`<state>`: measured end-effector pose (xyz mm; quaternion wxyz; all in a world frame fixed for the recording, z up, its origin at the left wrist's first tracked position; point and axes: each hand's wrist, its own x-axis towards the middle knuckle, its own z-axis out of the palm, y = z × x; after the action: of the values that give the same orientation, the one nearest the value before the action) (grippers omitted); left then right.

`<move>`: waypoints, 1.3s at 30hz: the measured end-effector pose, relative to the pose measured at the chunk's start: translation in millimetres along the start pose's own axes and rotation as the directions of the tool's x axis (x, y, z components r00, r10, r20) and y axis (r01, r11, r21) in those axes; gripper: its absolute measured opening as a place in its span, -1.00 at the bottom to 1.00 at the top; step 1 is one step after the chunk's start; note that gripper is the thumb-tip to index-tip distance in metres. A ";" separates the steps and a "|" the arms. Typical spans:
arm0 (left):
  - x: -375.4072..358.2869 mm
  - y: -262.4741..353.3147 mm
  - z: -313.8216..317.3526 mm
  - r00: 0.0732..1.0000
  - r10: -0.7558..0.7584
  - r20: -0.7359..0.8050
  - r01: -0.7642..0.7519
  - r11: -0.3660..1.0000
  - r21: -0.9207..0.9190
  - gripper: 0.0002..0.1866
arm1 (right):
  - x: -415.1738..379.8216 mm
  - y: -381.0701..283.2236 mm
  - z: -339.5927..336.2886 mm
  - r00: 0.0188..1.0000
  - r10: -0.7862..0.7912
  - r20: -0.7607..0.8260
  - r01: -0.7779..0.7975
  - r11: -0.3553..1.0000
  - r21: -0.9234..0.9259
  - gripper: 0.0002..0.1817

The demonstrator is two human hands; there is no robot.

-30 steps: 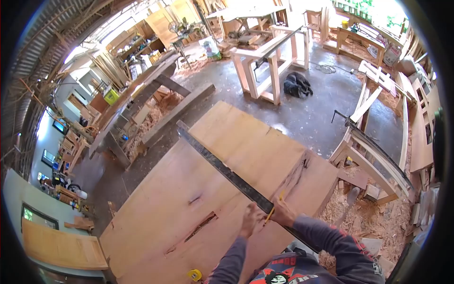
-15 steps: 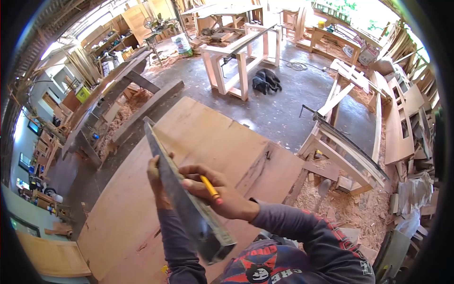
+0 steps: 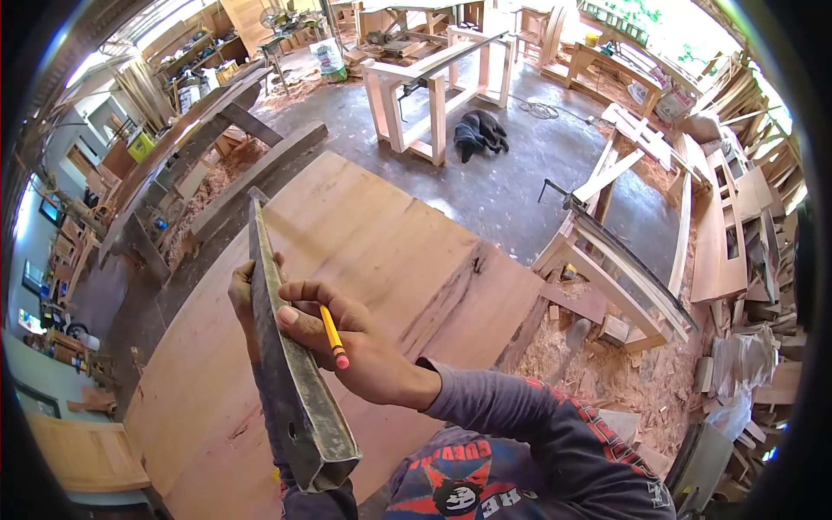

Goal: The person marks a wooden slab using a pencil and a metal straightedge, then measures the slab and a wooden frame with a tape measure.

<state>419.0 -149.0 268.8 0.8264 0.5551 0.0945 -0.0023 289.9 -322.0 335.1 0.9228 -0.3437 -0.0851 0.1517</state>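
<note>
A long, worn metal tube (image 3: 293, 386) with a rectangular end is raised in front of me, slanting from upper left to lower middle. My left hand (image 3: 242, 299) grips it from the far left side, most of the fingers hidden behind it. Against the tube's right edge rest the fingers of my right hand (image 3: 368, 351), which also holds a yellow pencil (image 3: 331, 329), its pink eraser towards me. Below both hands lies a broad wooden panel (image 3: 373, 234) with dark grain streaks towards its right side.
Beyond the panel stands a pale wooden frame (image 3: 396, 117) with a black dog (image 3: 479, 136) lying beside it. Another clamped frame (image 3: 611, 273) is to the right, among wood shavings (image 3: 598, 373). A long dark bench (image 3: 186, 147) runs along the left.
Both hands and the metal tube have shifted left. The tube has turned, showing more of its upper face and near end. The view has shifted slightly too.
</note>
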 end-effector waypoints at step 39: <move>-0.9 -247.7 -39.9 0.994 -0.070 -0.084 0.105 0.396 0.912 -0.51 | -288.5 148.7 -299.0 0.687 -0.016 -0.726 -0.639 0.462 -0.615 -0.66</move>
<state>385.0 -207.6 27.2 0.3851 0.9108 0.1200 -0.0878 64.1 -494.9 -2.4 0.5576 -0.7802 0.2442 0.1440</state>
